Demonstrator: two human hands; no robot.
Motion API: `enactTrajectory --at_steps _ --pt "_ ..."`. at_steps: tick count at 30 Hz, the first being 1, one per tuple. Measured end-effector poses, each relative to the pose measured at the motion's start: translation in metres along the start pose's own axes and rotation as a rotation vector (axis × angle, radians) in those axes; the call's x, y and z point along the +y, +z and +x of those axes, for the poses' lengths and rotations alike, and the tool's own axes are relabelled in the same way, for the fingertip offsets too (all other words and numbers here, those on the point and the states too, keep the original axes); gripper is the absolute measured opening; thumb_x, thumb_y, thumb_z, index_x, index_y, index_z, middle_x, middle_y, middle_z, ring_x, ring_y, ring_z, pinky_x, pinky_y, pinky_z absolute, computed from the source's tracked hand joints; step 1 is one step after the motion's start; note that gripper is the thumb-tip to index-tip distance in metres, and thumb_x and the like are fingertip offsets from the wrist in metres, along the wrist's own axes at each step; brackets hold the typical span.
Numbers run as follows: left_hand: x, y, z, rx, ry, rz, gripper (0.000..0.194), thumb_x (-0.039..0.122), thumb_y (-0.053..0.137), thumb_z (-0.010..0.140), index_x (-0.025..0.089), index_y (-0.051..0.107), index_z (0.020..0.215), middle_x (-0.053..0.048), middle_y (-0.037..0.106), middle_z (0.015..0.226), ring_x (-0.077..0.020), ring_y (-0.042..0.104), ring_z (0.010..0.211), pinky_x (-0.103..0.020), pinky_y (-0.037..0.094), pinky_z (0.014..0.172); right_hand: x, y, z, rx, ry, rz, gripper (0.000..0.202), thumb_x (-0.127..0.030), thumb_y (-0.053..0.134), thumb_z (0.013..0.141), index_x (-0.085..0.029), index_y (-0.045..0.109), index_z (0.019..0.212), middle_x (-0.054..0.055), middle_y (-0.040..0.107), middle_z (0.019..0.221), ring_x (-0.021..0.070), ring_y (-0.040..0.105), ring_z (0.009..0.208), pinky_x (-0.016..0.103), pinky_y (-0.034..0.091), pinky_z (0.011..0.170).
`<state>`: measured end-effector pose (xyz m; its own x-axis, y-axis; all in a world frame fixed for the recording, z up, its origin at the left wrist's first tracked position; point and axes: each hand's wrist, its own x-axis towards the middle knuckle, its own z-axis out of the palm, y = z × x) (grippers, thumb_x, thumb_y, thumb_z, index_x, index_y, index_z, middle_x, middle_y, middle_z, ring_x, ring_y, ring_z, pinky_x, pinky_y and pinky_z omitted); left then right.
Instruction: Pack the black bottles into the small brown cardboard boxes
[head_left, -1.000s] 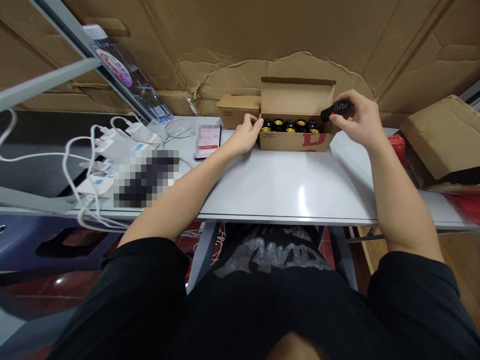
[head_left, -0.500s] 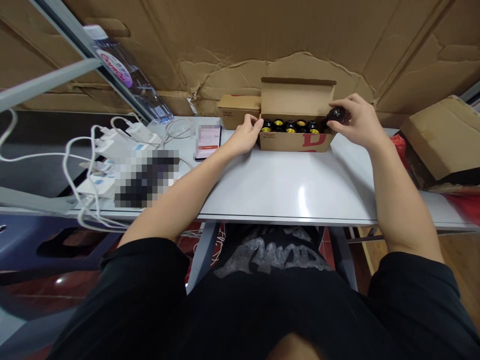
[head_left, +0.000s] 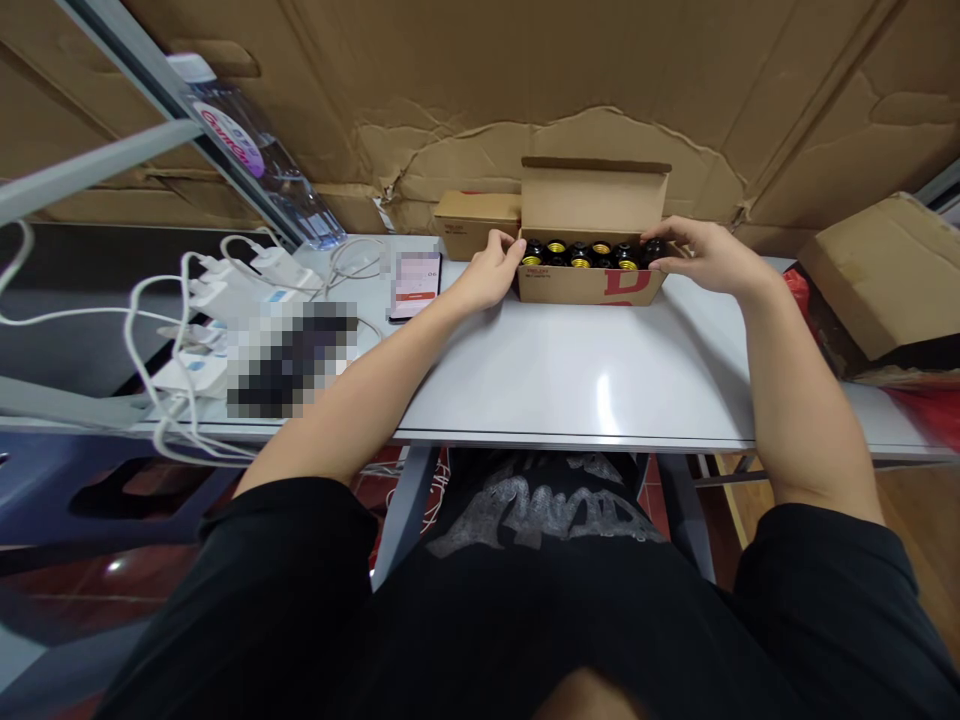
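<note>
"What does your right hand (head_left: 705, 252) have?"

"The end bottle (head_left: 654, 248). My fingers and thumb close around its dark top, one on either side, at the right end of the carton (head_left: 570, 285)."

"And your left hand (head_left: 491, 270)?"

"It's at the carton's left front corner, thumb and fingertips touching. Whether they pinch the wall or only press it, I can't make out."

"What's it all made of?"

"The carton is smooth brown cardboard, oblong, its lid (head_left: 592, 195) raised at the back. Inside stand rows of bottles (head_left: 580, 253), round and glossy black, several showing ridged yellow rings. A second box (head_left: 476, 240), also brown, sits just left. Everything rests on a shiny white table (head_left: 570, 370) before a creased, torn cardboard sheet (head_left: 487, 70)."

"Any writing?"

"Big red lettering on the carton's front, cut by its lower edge, and small red print I can't read. The phone (head_left: 415, 285) shows what looks like 06 above a red bar. The clear water bottle (head_left: 247, 140) has pink letters on a white and purple oval, not certain enough to spell."
</note>
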<state>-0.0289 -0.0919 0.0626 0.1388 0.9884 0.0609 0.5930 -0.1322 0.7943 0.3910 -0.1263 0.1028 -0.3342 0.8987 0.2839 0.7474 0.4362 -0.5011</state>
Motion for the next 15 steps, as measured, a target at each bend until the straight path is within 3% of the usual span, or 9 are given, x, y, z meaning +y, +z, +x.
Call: enactTrajectory --at_steps 4,9,15 --pt "0.003 -0.001 -0.002 -0.006 0.009 0.005 0.047 0.056 0.056 0.132 0.021 0.072 0.160 -0.024 0.088 0.139 -0.0423 0.081 0.162 -0.058 0.057 0.145 0.001 -0.003 0.000 -0.067 -0.002 -0.037 0.046 -0.071 0.084 0.107 -0.043 0.095 0.142 0.005 0.096 0.144 0.0500 0.087 0.134 0.071 0.070 0.121" --pt "0.003 0.000 -0.003 0.000 0.010 0.007 0.044 0.057 0.055 0.133 0.023 0.072 0.156 -0.022 0.089 0.135 -0.0417 0.080 0.163 -0.058 0.056 0.146 -0.008 -0.002 -0.002 -0.087 0.009 -0.133 0.032 -0.055 0.071 0.117 -0.048 0.100 0.128 0.000 0.097 0.140 0.0490 0.088 0.137 0.073 0.068 0.126" --pt "-0.001 0.001 0.001 0.020 -0.003 -0.027 0.040 0.061 0.062 0.132 0.026 0.074 0.149 -0.019 0.090 0.132 -0.0394 0.086 0.153 -0.057 0.057 0.146 -0.010 0.005 0.002 -0.086 0.003 -0.251 0.042 -0.042 0.062 0.115 -0.036 0.097 0.139 0.007 0.095 0.150 0.0504 0.088 0.139 0.071 0.068 0.125"
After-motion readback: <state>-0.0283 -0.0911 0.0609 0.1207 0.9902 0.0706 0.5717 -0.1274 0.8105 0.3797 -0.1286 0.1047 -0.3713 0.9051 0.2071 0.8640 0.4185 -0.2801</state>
